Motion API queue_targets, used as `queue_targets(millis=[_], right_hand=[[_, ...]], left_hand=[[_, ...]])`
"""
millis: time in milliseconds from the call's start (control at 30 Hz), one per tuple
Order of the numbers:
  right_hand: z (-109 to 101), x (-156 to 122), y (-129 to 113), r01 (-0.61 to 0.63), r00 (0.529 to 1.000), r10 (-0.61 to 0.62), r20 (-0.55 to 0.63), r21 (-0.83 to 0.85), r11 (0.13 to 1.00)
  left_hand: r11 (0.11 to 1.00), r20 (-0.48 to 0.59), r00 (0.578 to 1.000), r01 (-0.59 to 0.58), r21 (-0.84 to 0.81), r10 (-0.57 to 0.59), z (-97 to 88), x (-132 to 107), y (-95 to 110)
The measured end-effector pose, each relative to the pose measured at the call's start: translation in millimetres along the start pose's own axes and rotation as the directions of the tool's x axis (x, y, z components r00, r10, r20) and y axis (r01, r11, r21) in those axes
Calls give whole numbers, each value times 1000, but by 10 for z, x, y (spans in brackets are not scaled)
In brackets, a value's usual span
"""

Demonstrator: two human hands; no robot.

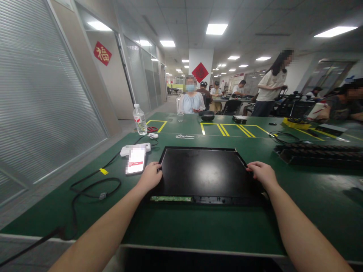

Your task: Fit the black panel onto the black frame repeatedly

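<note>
A black display panel [205, 172] lies flat on the green table in front of me, its glossy face up and reflecting a ceiling light. Along its near edge a narrow green circuit board [171, 198] is exposed in the dark frame. My left hand [151, 175] is closed on the panel's left edge, with the fingertips partly hidden. On the opposite side, my right hand [263, 174] pinches the right edge between thumb and fingers. A phone [136, 161] with a lit screen rests beside my left hand, against a white power strip [124, 151].
A water bottle [140, 120] stands at the back left near red-handled scissors [152, 129]. A black cable [93, 194] loops over the left side of the table [198, 230]. Long black parts [323, 154] lie at the right. Across the table sits a person [191, 100]; others work behind.
</note>
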State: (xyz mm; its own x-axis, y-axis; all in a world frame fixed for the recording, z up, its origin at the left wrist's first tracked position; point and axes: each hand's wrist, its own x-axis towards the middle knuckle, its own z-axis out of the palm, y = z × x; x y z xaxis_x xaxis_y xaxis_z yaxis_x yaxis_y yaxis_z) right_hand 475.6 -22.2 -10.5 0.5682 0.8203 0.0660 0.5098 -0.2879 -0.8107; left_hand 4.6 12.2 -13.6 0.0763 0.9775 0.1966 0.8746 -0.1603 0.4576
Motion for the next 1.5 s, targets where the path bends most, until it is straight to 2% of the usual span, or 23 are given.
queue_targets(millis=[433,767,933,1100,1233,1400,1500], right_hand=[[63,87,116,-24,999,19,29,173,985],[8,59,63,-75,995,60,77,214,974],[-5,29,31,-32,999,29,37,83,996],[-45,23,24,11,1000,-11,-5,3,1000],[-55,85,60,19,997,-29,-72,-131,991],[-5,138,91,4,999,6,44,-217,976],[14,146,107,26,997,-8,74,-255,967]], left_hand=[[997,-21,999,24,-78,-26,-56,16,-58],[986,5,999,37,-161,-36,-92,11,-69],[981,69,995,78,-176,-67,-159,-9,-55],[995,13,998,57,-88,-56,-186,-15,-56],[998,18,999,44,-33,-44,-181,-9,-80],[996,63,997,29,90,-34,-167,16,-83],[984,83,996,8,177,-23,-153,32,-88]])
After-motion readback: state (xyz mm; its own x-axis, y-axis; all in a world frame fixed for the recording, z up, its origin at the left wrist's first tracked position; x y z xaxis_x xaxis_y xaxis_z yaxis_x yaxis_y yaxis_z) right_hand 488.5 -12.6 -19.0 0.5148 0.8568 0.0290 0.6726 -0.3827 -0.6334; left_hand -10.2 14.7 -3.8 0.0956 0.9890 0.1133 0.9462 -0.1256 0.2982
